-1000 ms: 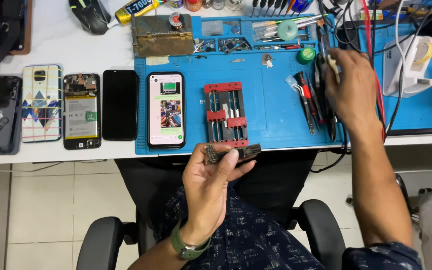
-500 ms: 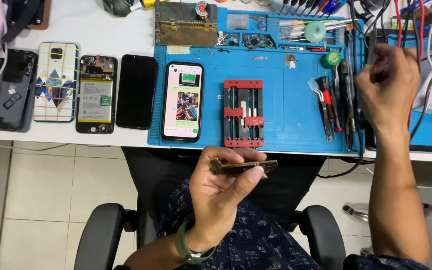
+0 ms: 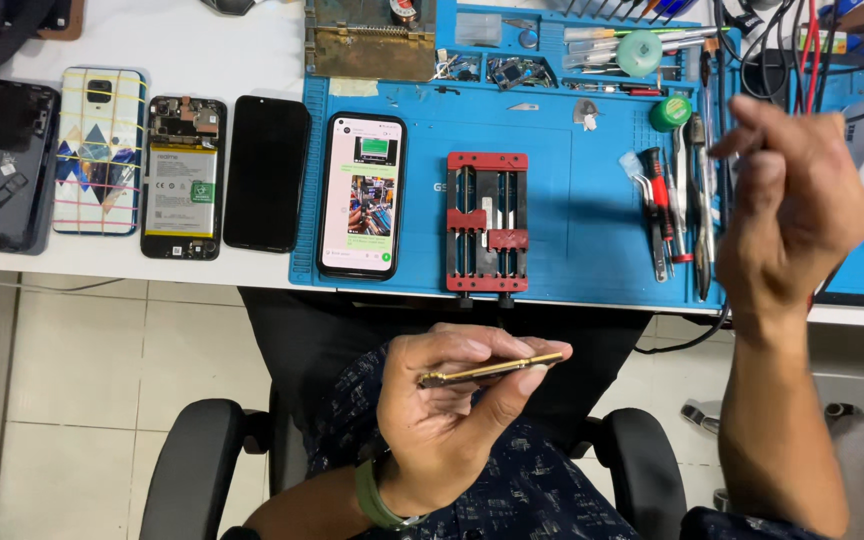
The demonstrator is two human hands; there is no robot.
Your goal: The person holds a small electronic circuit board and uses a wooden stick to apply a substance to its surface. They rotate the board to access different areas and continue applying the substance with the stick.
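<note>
the left hand (image 3: 442, 410) grips a thin gold-edged phone (image 3: 492, 370) edge-on, pinched between thumb and fingers, held over the lap below the desk edge and apart from the blue mat (image 3: 552, 180). the right hand (image 3: 792, 215) is raised over the tool row (image 3: 677, 200) at the mat's right side, fingers curled; it is blurred, and something thin may be pinched at the fingertips, but i cannot tell whether it holds a tool or nothing.

judged from this, the step in hand is fetching a tool while the phone waits in the other hand. the next move calls for bringing both hands together and setting a fine tip to the phone's narrow edge (a steady, level grip matters here).

on the mat sit a lit phone (image 3: 362, 195) and a red clamp jig (image 3: 487, 222). left of the mat lie 4 more phones, 1 opened with its battery (image 3: 182, 175) showing.
</note>
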